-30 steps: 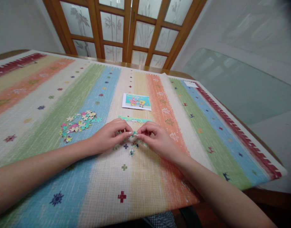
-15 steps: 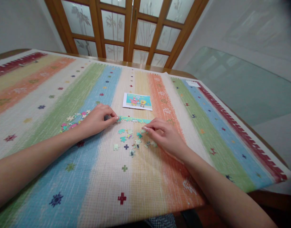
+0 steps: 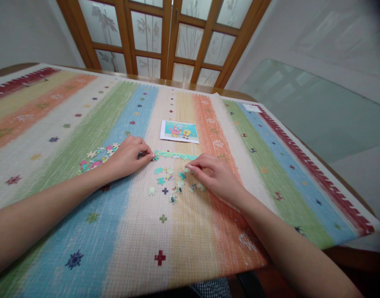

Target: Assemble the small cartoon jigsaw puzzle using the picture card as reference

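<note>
A thin strip of joined teal jigsaw pieces (image 3: 177,156) lies across the tablecloth in front of me. At its left end, my left hand (image 3: 130,154) pinches a small teal puzzle piece (image 3: 156,158) between thumb and forefinger. My right hand (image 3: 213,174) is closed near the strip's right end, covering part of it. A pale puzzle piece (image 3: 186,170) shows at its fingertips, partly hidden. Several loose puzzle pieces (image 3: 161,181) are scattered just below the strip, between the hands.
A heap of mixed puzzle pieces (image 3: 92,155) lies left, partly behind my left forearm. Beyond the strip is a cartoon picture card (image 3: 180,131). A white paper (image 3: 252,108) sits at the far right of the striped tablecloth (image 3: 134,248). Wooden glazed doors (image 3: 169,41) stand behind.
Both hands stay almost in place, still pinching by the strip's ends. The view has shifted very slightly; the pieces and card look unmoved.
</note>
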The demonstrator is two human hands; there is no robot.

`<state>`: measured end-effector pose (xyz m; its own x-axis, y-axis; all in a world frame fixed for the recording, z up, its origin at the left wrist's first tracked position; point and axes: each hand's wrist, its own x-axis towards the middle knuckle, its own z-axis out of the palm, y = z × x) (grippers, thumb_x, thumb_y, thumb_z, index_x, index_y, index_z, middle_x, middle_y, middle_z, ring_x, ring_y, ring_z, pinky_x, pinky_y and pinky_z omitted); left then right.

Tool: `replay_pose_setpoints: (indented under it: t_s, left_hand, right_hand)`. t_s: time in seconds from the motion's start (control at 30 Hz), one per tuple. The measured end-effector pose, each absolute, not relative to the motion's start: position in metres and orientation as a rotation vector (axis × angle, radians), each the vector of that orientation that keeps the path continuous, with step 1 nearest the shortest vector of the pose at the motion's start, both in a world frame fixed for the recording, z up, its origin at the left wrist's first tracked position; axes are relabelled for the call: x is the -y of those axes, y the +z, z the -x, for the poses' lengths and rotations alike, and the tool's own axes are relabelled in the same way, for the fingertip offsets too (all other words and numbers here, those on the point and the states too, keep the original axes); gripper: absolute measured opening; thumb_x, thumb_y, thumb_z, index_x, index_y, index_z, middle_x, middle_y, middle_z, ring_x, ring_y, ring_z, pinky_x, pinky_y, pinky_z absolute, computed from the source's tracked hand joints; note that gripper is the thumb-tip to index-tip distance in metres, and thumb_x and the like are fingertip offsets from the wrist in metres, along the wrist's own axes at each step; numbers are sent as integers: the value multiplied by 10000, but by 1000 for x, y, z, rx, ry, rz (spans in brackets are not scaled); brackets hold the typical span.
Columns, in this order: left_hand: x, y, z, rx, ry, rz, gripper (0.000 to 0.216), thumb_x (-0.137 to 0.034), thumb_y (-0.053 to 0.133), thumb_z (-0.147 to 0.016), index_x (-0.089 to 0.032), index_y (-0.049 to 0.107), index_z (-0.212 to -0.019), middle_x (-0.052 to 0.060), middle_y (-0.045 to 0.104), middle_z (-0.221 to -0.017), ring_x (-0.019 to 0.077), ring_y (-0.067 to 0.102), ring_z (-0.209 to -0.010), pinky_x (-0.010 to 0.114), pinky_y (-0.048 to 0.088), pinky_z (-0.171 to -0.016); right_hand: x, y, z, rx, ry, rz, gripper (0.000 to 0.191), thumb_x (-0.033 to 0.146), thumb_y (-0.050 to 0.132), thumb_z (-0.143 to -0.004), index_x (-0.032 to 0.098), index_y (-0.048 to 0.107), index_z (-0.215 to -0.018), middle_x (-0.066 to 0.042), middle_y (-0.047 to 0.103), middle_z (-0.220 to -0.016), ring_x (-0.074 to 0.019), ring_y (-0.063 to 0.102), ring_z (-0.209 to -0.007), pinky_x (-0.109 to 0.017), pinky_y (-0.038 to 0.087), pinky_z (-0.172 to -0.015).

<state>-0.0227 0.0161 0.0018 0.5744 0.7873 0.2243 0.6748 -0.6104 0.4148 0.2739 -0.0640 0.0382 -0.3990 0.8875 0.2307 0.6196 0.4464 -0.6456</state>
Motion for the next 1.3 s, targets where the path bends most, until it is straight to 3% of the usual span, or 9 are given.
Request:
replay_pose_setpoints:
  t_s: [0.27, 0.5, 1.3]
  left_hand:
    - [-10, 3, 20, -1263, 517, -2616, 344, -444, 469, -991, -180, 673, -908, 84, 653, -910, 251, 539, -914, 420, 383, -874]
    - [-4, 5, 14, -1313, 534, -2591, 371, -573, 629, -913, -204, 597, -919, 52, 647, -932, 250, 527, -928, 390, 375, -850]
    - [-5, 5, 18, -1240, 531, -2568, 317, -503, 583, -934, -203, 619, -1027, 62, 638, -946, 261, 543, -940, 412, 387, -888]
  right_hand:
    - [65, 39, -274, 2140, 633, 1258, 172, 285, 579, -988, 221, 730, -938, -52, 725, -906, -179, 662, -861, -335, 490, -796]
    - [64, 39, -275, 2154, 627, 1265, 176, 288, 576, -991, 226, 733, -941, -49, 723, -903, -177, 662, -857, -327, 485, -784]
    - [65, 40, -276, 2169, 666, 1285, 186, 299, 569, -989, 231, 740, -962, -49, 738, -917, -181, 665, -857, -338, 489, -790]
